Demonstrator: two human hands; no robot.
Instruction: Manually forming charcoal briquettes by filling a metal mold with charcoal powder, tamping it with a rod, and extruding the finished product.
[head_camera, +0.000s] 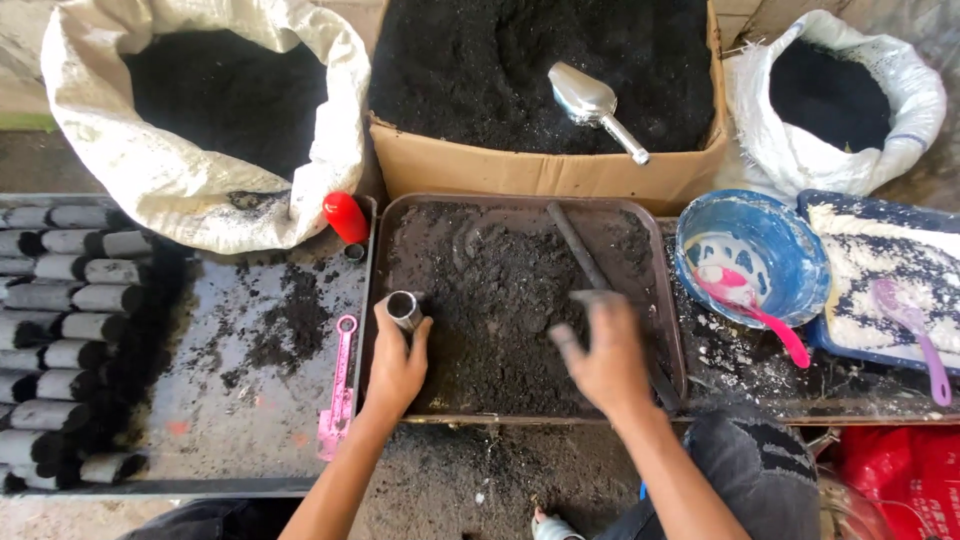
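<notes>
I see my left hand (397, 362) wrapped around a short metal tube (405, 308), holding it upright on the dark mix just inside the left rim of the brown tray (672, 330), while my right hand (605, 355) hovers over the tray's right half, blurred, fingers loosely curled and holding nothing. A dark rod (578, 245) lies slanted across the mix toward the far rim. Left of the tray the bench (250, 420) has open room around a pink tool (338, 395); right, a blue bowl (790, 250) crowds the edge.
</notes>
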